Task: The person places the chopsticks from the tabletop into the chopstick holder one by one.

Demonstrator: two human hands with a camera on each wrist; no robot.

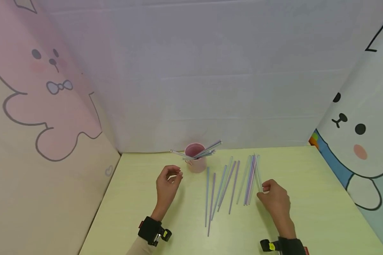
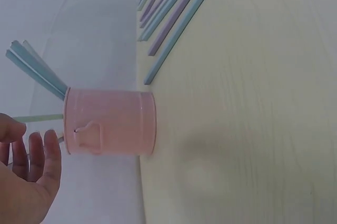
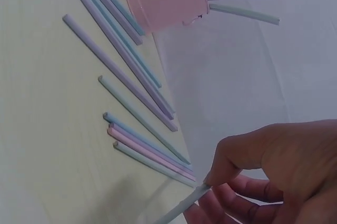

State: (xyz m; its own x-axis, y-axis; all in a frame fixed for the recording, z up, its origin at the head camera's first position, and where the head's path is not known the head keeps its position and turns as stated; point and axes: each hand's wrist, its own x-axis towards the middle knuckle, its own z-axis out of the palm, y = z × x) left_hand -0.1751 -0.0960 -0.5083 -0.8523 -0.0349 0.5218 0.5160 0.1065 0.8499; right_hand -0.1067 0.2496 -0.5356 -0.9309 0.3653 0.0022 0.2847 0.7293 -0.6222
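Note:
A small pink bucket-like cup (image 1: 196, 166) stands upright at the back of the table, with several thin pastel sticks (image 2: 39, 68) leaning out of its mouth. My left hand (image 1: 168, 184) is raised just to the left of the cup, its fingers loosely bent and nothing visible between them. Over on the right, my right hand (image 1: 276, 200) pinches the near end of a pale green stick (image 3: 184, 204) between thumb and fingers. Beside that stick lies a close group of blue, purple, pink and green sticks (image 3: 152, 153).
More blue and purple sticks (image 1: 223, 186) lie fanned out on the pale yellow table (image 1: 121, 212) between the hands. A white cloth wall (image 1: 210, 71) rises behind the table. Printed cartoon panels (image 1: 60, 124) flank both sides.

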